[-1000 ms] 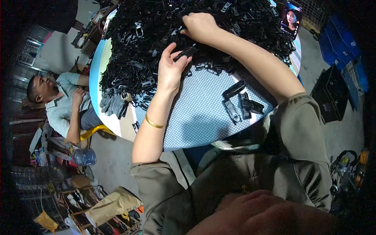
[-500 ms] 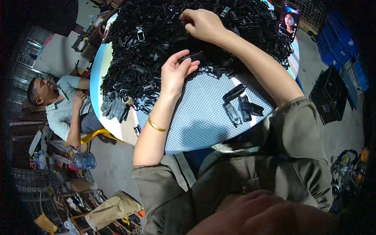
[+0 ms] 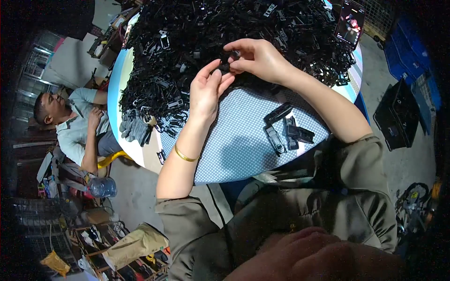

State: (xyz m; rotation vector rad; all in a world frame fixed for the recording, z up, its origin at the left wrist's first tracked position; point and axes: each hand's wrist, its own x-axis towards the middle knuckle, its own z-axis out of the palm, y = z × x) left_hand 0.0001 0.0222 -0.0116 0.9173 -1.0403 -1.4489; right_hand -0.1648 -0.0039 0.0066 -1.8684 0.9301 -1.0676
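Note:
My left hand [image 3: 205,93] and my right hand [image 3: 263,62] meet over the near edge of a big pile of small black plastic parts [image 3: 159,75]. Between the fingertips of the right hand sits a small black plastic part [image 3: 235,55]. The left fingers close around a dark piece that blends into the pile behind, so its outline is hard to make out. Closer to me, a few larger black clip-like pieces [image 3: 275,139] lie on the dotted tabletop [image 3: 234,131], some of them overlapping.
A phone [image 3: 349,23] with a lit screen stands at the table's far right. Grey gloves [image 3: 136,127] lie at the left edge. Beyond it sits a person [image 3: 79,124]. Right of the table are a black crate [image 3: 397,114] and blue crates [image 3: 403,49].
My right hand has come back from the far pile toward me and now meets the left hand, with a small black part in its fingers. The left hand has barely moved.

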